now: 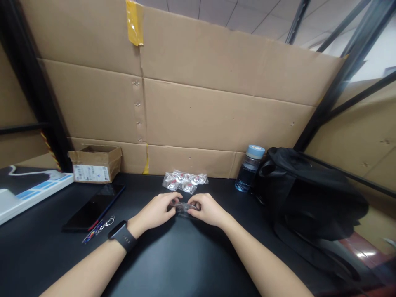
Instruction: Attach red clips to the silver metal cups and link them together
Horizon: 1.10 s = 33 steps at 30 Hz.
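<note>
My left hand [157,210] and my right hand [208,209] meet over the black table [173,260], fingers pinched on a small clear plastic packet [183,207] held between them. The packet's contents are too small to make out. Just behind the hands lies a pile of similar clear packets [185,181] with white and red pieces inside. A black smartwatch [122,235] sits on my left wrist.
A black phone [93,208] and a pen with keyring [97,229] lie at left, near a small cardboard box [95,163] and a white board [27,192]. A blue-capped bottle [250,168] and a black bag [309,194] stand at right. Cardboard walls [216,103] close the back.
</note>
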Tool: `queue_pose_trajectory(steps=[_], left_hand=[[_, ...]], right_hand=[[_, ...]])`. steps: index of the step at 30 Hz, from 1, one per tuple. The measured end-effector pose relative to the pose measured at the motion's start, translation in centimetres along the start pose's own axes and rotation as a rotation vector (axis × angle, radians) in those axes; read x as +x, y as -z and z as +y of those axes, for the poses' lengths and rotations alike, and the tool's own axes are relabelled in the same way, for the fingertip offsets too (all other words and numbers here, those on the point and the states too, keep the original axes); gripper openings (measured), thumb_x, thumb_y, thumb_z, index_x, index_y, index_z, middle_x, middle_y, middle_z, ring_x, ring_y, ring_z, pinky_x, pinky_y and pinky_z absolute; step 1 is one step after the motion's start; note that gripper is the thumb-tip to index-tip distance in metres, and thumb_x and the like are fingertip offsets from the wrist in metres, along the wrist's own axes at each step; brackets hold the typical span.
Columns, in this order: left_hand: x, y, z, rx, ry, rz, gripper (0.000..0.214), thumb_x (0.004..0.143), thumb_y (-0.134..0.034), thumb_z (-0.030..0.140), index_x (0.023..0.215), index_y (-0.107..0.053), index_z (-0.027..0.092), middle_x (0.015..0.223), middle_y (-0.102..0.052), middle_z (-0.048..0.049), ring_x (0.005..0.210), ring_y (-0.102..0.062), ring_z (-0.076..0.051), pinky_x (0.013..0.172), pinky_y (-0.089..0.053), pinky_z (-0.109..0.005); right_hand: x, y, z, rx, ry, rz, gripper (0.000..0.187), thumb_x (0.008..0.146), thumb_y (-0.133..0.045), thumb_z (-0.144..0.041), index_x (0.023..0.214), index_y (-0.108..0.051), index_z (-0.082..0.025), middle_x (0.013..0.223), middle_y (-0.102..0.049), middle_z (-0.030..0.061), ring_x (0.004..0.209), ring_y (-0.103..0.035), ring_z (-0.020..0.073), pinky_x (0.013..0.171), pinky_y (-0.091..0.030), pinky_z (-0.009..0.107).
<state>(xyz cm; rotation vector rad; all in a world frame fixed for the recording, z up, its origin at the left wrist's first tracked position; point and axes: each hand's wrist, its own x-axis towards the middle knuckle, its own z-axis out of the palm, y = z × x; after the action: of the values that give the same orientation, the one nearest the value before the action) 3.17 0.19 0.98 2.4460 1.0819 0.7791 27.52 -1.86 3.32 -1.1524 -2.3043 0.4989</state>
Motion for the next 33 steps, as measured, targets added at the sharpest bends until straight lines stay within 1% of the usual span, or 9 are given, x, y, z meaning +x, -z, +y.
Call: queue_pose_trajectory(steps=[4, 6, 9, 14, 16, 21, 25, 29, 33], left_hand=[[0.1, 0.2, 0.1, -0.038, -0.005, 0.033, 0.040, 0.086, -0.052, 0.012, 0.121, -0.065, 0.026, 0.113, -0.074, -0.0031, 0.103, -0.070, -0.019, 0.092, -0.051, -0.028], [0.2, 0.2, 0.1, -0.028, -0.021, 0.045, 0.034, 0.087, -0.053, 0.012, 0.114, -0.068, 0.025, 0.110, -0.075, -0.0030, 0.100, -0.069, -0.019, 0.090, -0.050, -0.028], [0.2, -0.1, 0.2, -0.018, -0.021, 0.040, 0.027, 0.085, -0.060, 0.013, 0.107, -0.070, 0.025, 0.102, -0.075, -0.0013, 0.089, -0.068, -0.018, 0.082, -0.049, -0.026], [0.2, -0.3, 0.7, -0.017, -0.014, -0.022, 0.016, 0.089, -0.068, 0.031, 0.104, -0.071, 0.026, 0.093, -0.074, 0.0013, 0.074, -0.064, -0.015, 0.069, -0.045, -0.023], [0.2, -0.2, 0.9, -0.017, -0.019, -0.028, 0.017, 0.092, -0.065, 0.035, 0.105, -0.072, 0.026, 0.094, -0.075, 0.0005, 0.076, -0.065, -0.016, 0.070, -0.044, -0.023], [0.3, 0.2, 1.1, 0.007, -0.028, 0.004, 0.024, 0.101, -0.053, 0.035, 0.101, -0.074, 0.024, 0.099, -0.077, -0.0029, 0.090, -0.070, -0.020, 0.079, -0.045, -0.025], [0.3, 0.4, 1.2, 0.020, -0.033, 0.011, 0.031, 0.104, -0.047, 0.035, 0.099, -0.075, 0.024, 0.098, -0.078, -0.0027, 0.088, -0.071, -0.020, 0.079, -0.045, -0.025], [0.4, 0.3, 1.1, 0.030, -0.046, 0.046, 0.036, 0.104, -0.046, 0.036, 0.095, -0.078, 0.023, 0.092, -0.078, -0.0040, 0.082, -0.071, -0.019, 0.078, -0.046, -0.025], [0.4, 0.3, 0.8, 0.008, -0.076, 0.094, 0.035, 0.103, -0.050, 0.038, 0.092, -0.080, 0.024, 0.087, -0.077, -0.0039, 0.078, -0.069, -0.018, 0.078, -0.048, -0.025]], right_hand=[[0.1, 0.0, 0.1, -0.004, 0.000, 0.004, 0.014, 0.083, -0.073, -0.022, 0.097, -0.076, -0.020, 0.077, -0.070, -0.0002, 0.063, -0.057, 0.0112, 0.062, -0.041, 0.021], [0.1, 0.0, 0.1, -0.005, 0.003, 0.010, 0.014, 0.083, -0.074, -0.022, 0.097, -0.076, -0.019, 0.078, -0.070, -0.0002, 0.063, -0.057, 0.0110, 0.062, -0.042, 0.020], [0.1, 0.0, 0.2, -0.008, 0.010, 0.014, 0.014, 0.083, -0.074, -0.022, 0.096, -0.076, -0.019, 0.077, -0.070, -0.0005, 0.064, -0.058, 0.0109, 0.063, -0.042, 0.020], [0.1, -0.1, 0.4, -0.016, 0.019, 0.023, 0.013, 0.083, -0.074, -0.021, 0.095, -0.076, -0.020, 0.077, -0.070, -0.0011, 0.066, -0.058, 0.0108, 0.063, -0.041, 0.020], [0.0, -0.1, 0.5, -0.012, 0.018, 0.025, 0.012, 0.083, -0.074, -0.022, 0.095, -0.076, -0.020, 0.077, -0.070, -0.0013, 0.065, -0.058, 0.0107, 0.063, -0.041, 0.019], [0.0, -0.1, 0.5, -0.014, 0.016, 0.026, 0.011, 0.083, -0.075, -0.023, 0.094, -0.075, -0.019, 0.075, -0.068, -0.0015, 0.063, -0.056, 0.0105, 0.061, -0.040, 0.020], [0.0, -0.1, 0.5, -0.029, 0.039, 0.042, 0.011, 0.084, -0.075, -0.022, 0.094, -0.075, -0.019, 0.075, -0.068, -0.0009, 0.063, -0.054, 0.0111, 0.061, -0.040, 0.021], [0.1, 0.1, 0.4, -0.022, 0.110, 0.120, 0.008, 0.090, -0.069, -0.021, 0.092, -0.077, -0.019, 0.085, -0.071, 0.0031, 0.075, -0.063, 0.0147, 0.071, -0.045, 0.024], [0.1, 0.5, 0.3, 0.012, 0.136, 0.174, 0.021, 0.097, -0.061, -0.022, 0.085, -0.077, -0.019, 0.087, -0.071, 0.0045, 0.080, -0.065, 0.0158, 0.074, -0.047, 0.025]])
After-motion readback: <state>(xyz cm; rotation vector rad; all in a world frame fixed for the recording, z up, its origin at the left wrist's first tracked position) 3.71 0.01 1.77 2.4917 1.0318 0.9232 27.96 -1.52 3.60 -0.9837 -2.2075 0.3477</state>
